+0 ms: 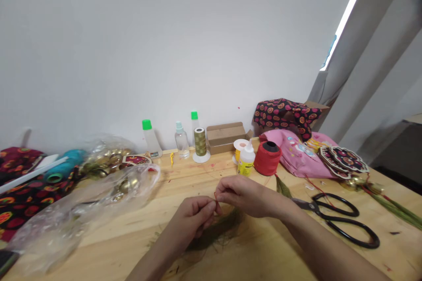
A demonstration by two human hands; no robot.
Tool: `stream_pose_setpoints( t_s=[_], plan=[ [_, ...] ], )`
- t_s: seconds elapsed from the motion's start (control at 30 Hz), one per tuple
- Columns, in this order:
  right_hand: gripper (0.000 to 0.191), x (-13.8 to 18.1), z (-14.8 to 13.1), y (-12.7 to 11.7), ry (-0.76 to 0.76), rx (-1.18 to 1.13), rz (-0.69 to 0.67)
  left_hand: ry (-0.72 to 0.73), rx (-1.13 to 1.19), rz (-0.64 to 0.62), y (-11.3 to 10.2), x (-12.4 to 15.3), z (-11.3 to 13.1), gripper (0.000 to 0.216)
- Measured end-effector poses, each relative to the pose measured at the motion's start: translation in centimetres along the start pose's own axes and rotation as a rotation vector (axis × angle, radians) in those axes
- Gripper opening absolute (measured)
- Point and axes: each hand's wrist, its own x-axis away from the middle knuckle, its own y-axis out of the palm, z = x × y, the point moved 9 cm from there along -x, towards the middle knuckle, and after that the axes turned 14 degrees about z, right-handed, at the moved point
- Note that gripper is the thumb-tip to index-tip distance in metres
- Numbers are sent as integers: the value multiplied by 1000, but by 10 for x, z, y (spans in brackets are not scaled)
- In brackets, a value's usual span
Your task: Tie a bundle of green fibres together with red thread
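Note:
My left hand (198,215) is closed in a pinch at the middle of the table's front part. Close against it, the fingers of my right hand (242,195) pinch too. A thin red cord (215,195) shows between both sets of fingertips, mostly covered by them. Under the hands lies a bundle of olive-green threads (214,235), with loose strands spreading onto the wood; the hands hide where it meets the cord. Black-handled scissors (329,217) lie right of my right forearm, beside a green tassel (282,187).
Behind my hands stand a glue bottle (245,161), a red thread cone (267,160), an olive thread spool (200,142) and a cardboard box (227,138). Plastic bags of gold bells (127,183) fill the left. A pink bag (293,151) and patterned flower-shaped pieces (346,161) lie right.

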Motion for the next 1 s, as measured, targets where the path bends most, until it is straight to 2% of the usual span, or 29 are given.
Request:
stream_pose_setpoints(
  t_s=[0.17, 0.37, 0.63, 0.83, 1.0],
  plan=[
    [18, 7, 9, 11, 116, -102, -170, -5, -94, -74, 6, 5, 0, 29],
    [19, 2, 16, 5, 253, -291, -74, -72, 109, -39, 1, 3, 1, 30],
    [22, 2, 21, 16, 283, -427, -34, -74, 166, 19, -2, 2, 4, 29],
    [17, 2, 27, 19, 348, -514, 3, -105, 198, 15, -1, 3, 3, 28],
    [12, 4, 28, 20, 396, -580, -23, -126, 235, -51, 4, 5, 1, 27]
  ],
)
